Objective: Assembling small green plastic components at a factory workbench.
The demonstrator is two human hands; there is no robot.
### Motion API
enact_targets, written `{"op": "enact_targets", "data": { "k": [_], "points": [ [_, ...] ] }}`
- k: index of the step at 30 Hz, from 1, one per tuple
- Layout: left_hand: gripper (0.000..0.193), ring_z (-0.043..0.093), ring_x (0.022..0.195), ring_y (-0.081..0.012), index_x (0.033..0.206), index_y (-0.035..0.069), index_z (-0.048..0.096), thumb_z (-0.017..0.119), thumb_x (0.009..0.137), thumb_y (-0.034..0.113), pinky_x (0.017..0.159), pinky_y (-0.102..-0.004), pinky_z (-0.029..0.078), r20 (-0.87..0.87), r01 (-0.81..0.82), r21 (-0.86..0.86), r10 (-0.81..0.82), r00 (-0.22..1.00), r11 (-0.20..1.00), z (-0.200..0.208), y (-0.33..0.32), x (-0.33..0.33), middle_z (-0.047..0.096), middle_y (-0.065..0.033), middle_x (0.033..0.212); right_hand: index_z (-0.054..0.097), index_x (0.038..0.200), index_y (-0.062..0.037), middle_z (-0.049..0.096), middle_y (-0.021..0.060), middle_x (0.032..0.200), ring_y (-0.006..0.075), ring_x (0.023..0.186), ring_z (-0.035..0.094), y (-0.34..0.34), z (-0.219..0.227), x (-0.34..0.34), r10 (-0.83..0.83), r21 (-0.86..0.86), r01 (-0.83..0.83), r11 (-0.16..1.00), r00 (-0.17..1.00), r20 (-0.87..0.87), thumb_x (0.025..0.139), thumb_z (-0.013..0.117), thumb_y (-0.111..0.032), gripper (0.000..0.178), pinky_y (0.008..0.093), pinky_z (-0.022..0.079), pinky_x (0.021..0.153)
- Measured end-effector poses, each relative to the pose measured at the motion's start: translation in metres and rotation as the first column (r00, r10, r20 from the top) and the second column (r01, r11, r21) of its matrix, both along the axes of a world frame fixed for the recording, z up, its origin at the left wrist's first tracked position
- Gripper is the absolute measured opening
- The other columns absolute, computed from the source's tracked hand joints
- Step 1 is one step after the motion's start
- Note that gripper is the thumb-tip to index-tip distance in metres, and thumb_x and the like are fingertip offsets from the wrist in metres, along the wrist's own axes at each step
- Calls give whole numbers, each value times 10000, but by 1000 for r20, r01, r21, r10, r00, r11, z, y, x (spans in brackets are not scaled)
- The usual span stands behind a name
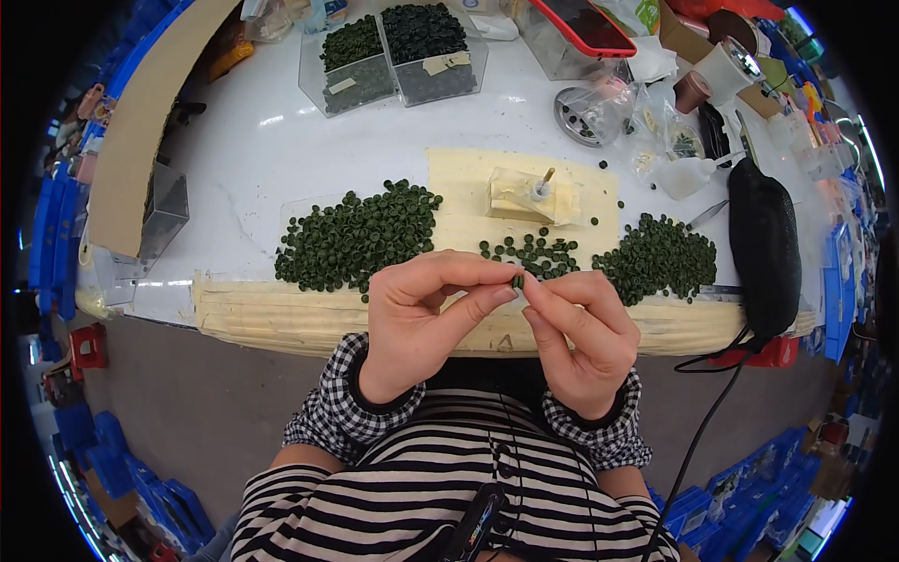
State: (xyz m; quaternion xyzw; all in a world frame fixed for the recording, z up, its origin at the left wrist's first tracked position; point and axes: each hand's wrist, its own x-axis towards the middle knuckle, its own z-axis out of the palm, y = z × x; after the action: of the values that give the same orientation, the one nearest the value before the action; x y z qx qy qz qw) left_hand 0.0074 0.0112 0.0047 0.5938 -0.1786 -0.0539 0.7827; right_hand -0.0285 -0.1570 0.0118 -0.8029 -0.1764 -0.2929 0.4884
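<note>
Between the fingertips of both hands is a small dark green disc-shaped piece (518, 280), pinched in front of my chest. My left hand (431, 304) grips it between thumb and forefinger. From the other side my right hand (582, 328) closes its fingertips against the same piece. Beyond my left hand lies a big heap of green round pieces (356, 239). Past my right hand is a second heap (660, 258), with a looser scatter of pieces (534, 251) between the two. A tape-covered block (524, 199) with a short upright pin stands behind the scatter.
Two clear bins (440, 80) of green pieces stand at the back. A red-edged phone (590, 26) rests on a clear box. On the right lie a black pouch (763, 248) with a cable, a squeeze bottle (684, 176) and plastic bags. A cardboard sheet (140, 140) borders the left.
</note>
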Motion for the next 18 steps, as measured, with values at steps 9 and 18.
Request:
{"op": "enact_targets", "data": {
  "k": [9, 18],
  "points": [
    [206, 665, 868, -150, 999, -9, 724, 693, 810, -86, 760, -252, 518, 48, -28, 53, 26, 999, 998, 0, 1, 1, 714, -116, 947, 730, 1043, -6, 654, 72, 838, 190, 709, 599, 0, 0, 0, 17, 5, -17, 1000, 1000, -8, 723, 745, 69, 329, 280, 473, 616],
    [223, 676, 842, -161, 998, 3, 730, 688, 801, -95, 733, -248, 525, 144, -38, 95, 24, 989, 995, -1, 1, 3, 720, -121, 920, 727, 1043, -1, 652, 75, 848, 193, 702, 595, -2, -3, 1, 46, -4, -46, 999, 999, 17, 723, 743, 70, 327, 286, 470, 602]
  ]
}}
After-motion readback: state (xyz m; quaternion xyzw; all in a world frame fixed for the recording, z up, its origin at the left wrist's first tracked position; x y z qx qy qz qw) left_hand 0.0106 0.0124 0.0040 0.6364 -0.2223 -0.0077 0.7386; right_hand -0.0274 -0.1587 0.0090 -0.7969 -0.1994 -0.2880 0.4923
